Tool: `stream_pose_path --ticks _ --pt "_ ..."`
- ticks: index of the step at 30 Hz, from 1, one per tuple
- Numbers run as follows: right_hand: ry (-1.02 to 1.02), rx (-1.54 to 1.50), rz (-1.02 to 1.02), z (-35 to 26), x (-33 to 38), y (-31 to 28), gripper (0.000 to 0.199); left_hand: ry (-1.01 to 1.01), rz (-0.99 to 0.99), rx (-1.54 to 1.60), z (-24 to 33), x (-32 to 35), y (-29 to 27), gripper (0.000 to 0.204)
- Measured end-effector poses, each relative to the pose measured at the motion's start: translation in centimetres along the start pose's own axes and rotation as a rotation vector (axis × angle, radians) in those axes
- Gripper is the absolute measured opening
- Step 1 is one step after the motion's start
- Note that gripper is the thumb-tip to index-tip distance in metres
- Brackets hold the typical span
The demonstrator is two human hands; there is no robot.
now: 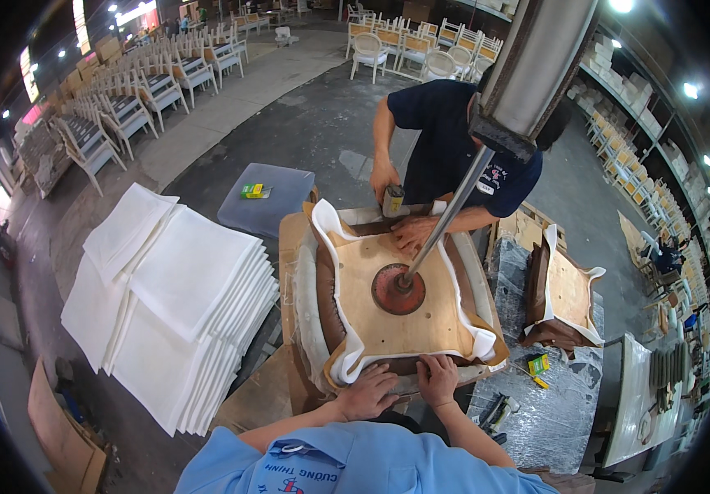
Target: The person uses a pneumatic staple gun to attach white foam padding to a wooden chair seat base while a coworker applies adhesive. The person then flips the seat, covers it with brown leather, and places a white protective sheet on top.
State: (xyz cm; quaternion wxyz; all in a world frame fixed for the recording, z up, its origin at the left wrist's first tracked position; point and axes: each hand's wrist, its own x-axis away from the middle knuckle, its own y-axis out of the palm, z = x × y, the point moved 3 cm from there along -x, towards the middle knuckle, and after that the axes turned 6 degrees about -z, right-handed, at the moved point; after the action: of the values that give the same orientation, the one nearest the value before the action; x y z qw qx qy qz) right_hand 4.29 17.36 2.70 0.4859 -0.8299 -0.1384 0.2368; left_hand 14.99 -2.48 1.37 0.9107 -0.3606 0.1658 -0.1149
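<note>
A plywood seat board [388,317] lies face down, wrapped in white foam and brown cover material folded up at its edges. A red round press pad [398,290] on a slanted metal rod pushes down on its middle. My left hand [366,393] and my right hand [438,379] press side by side on the near edge of the cover, fingers curled over it. Across the board, a person in a dark shirt holds a staple gun [393,200] in one hand and lays the other hand [412,233] flat on the far edge.
A tall stack of white foam sheets [165,305] sits to the left. A grey plastic stool [264,202] holds a small yellow-green box. A second upholstered seat [567,296] lies on the foil-covered bench at right. Rows of white chairs fill the background.
</note>
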Motion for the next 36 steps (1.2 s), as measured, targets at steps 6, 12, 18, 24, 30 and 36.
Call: stream_pose_path --ticks 6,12,18,24,30,36 --pt "-0.012 -0.005 0.003 0.1 -0.3 -0.4 0.019 0.011 0.023 -0.004 0.3 -0.3 -0.1 0.046" --pt "0.012 -0.006 -0.02 0.3 -0.3 -0.5 0.019 0.017 0.019 0.014 0.4 -0.6 -0.1 0.046" --pt "0.023 0.011 -0.029 -0.2 0.1 -0.2 0.02 0.006 0.038 0.035 0.4 0.0 -0.3 0.043" --pt "0.012 -0.001 -0.005 0.1 0.3 0.0 0.021 0.04 0.052 0.025 0.5 -0.3 -0.7 0.043" --pt "0.034 0.008 -0.02 1.0 0.7 0.4 0.025 0.085 0.076 -0.019 1.1 -1.2 -0.9 0.04" --pt "0.063 0.019 -0.025 0.5 0.8 -0.5 0.025 0.053 0.007 -0.021 0.5 -1.2 -0.2 0.042"
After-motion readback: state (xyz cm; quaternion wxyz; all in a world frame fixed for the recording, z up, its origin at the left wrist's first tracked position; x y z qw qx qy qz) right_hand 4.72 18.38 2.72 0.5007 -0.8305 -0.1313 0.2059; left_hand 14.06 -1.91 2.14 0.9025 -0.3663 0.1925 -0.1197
